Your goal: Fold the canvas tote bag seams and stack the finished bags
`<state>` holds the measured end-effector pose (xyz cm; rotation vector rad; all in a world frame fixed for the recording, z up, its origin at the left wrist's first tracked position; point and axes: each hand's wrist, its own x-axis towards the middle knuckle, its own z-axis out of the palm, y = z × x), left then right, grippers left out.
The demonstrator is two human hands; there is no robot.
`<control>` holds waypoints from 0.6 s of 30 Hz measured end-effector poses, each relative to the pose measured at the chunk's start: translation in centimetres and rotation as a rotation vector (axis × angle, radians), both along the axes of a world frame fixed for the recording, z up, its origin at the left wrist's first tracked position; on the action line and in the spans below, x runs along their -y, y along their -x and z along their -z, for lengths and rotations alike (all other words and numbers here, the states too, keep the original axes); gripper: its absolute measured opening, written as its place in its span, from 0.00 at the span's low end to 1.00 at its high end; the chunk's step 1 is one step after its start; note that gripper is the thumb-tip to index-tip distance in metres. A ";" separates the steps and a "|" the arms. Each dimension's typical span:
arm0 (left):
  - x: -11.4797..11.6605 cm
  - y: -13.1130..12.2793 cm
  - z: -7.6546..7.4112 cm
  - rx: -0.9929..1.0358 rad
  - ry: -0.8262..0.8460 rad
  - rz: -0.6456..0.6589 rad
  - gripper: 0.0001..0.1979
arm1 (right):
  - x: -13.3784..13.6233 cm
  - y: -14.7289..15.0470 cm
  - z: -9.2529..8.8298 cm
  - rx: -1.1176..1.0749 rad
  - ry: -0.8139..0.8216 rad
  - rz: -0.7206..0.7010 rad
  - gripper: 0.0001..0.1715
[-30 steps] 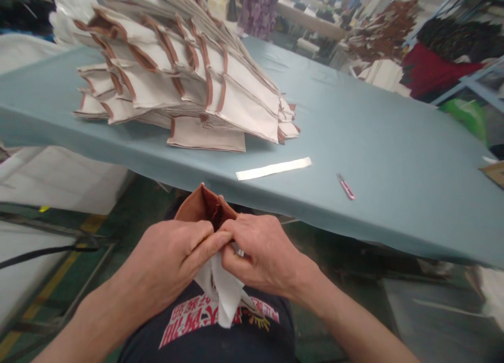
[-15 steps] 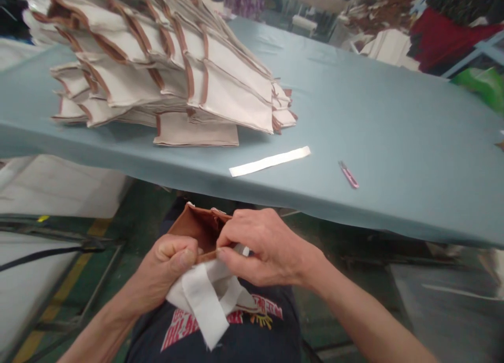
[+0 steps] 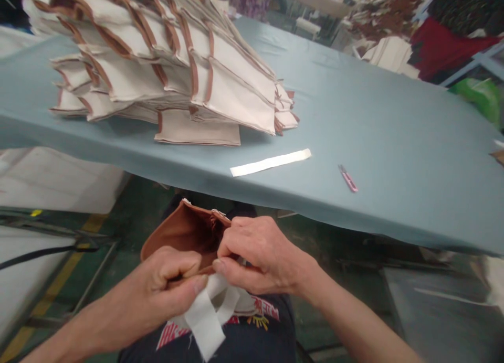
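A fabric bag [image 3: 169, 229] with a brown inner side sits over my lap, its mouth gaping. My left hand [image 3: 169, 284] pinches the near brown edge between thumb and fingers. Close beside it, my right hand [image 3: 260, 255] grips the same edge, fingers curled and thumb on top. White fabric strips [image 3: 207, 323] dangle below the edge, between and under my hands. What lies inside my right fingers is partly hidden.
A blue-covered table [image 3: 378, 142] stands before me. A tall pile of cream bags with brown edging [image 3: 157, 74] fills its left side. A white strip [image 3: 271, 162] and pink thread snips [image 3: 348, 178] lie near the front edge.
My left hand has shifted along the edge towards my right hand, its thumb now pointing right. The brown side of the bag has spread wider to the left.
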<state>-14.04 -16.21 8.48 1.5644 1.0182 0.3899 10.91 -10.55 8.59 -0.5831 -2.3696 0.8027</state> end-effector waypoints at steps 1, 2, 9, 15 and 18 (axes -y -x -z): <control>0.8 -0.2 0.2 0.047 0.067 0.010 0.23 | 0.1 0.3 0.4 -0.003 -0.008 0.004 0.20; 1.6 -0.5 0.3 0.088 0.118 0.022 0.23 | 0.3 0.6 0.9 -0.010 -0.028 0.017 0.23; 4.7 -4.3 0.1 0.268 0.106 0.008 0.21 | 1.7 2.9 4.7 0.017 -0.170 0.217 0.33; 5.6 -5.1 1.1 0.118 -0.095 0.003 0.15 | 2.5 4.2 6.5 0.050 -0.068 0.175 0.31; 5.3 -4.1 1.2 0.133 -0.265 -0.046 0.14 | 2.1 4.4 5.9 0.067 0.010 0.147 0.28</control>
